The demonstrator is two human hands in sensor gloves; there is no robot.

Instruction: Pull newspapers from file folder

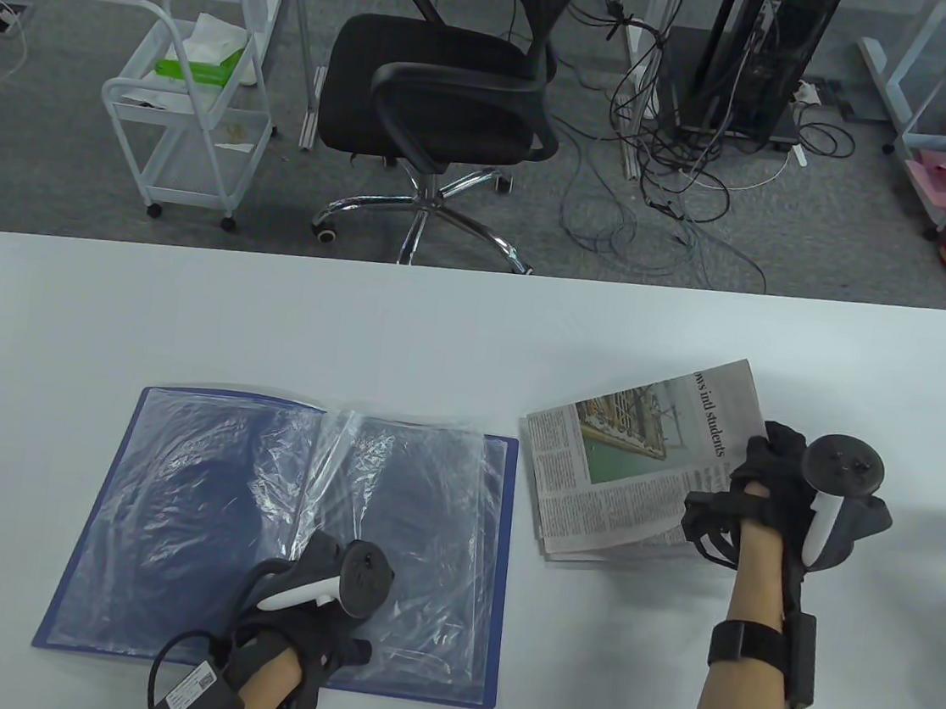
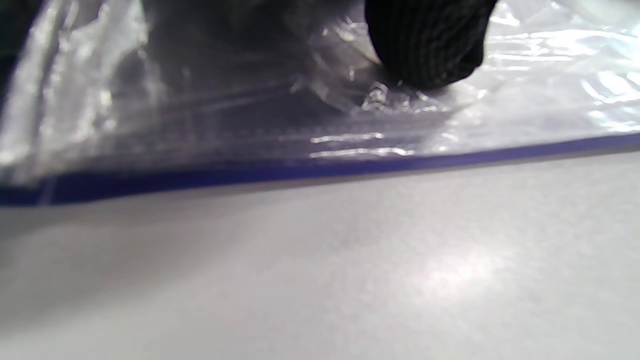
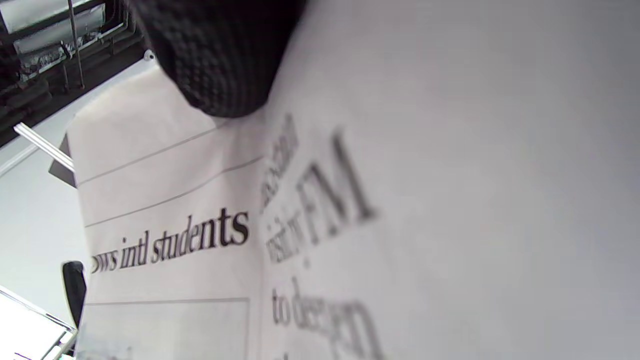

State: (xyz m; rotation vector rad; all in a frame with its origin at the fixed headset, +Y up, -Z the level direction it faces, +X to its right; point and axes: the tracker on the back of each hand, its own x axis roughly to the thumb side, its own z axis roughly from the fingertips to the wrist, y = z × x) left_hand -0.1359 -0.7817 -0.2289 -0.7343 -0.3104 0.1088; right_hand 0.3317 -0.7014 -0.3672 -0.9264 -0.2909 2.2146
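Observation:
A blue file folder (image 1: pixel 171 457) lies open on the white table, its clear plastic sleeves (image 1: pixel 407 484) crumpled. My left hand (image 1: pixel 324 611) presses on the sleeves near the folder's front edge; a gloved fingertip (image 2: pixel 425 45) rests on the plastic in the left wrist view. A folded newspaper (image 1: pixel 632 458) is outside the folder, to its right, its right side lifted off the table. My right hand (image 1: pixel 753 480) grips the newspaper's right edge; a gloved finger (image 3: pixel 220 55) lies on the printed page (image 3: pixel 200 235) in the right wrist view.
The table's far edge (image 1: pixel 448 271) runs across the middle of the table view. Beyond it stand a black office chair (image 1: pixel 444 87), a white wire cart (image 1: pixel 195 101) and tangled cables on the floor. Bare table (image 2: pixel 350 260) lies in front of the folder.

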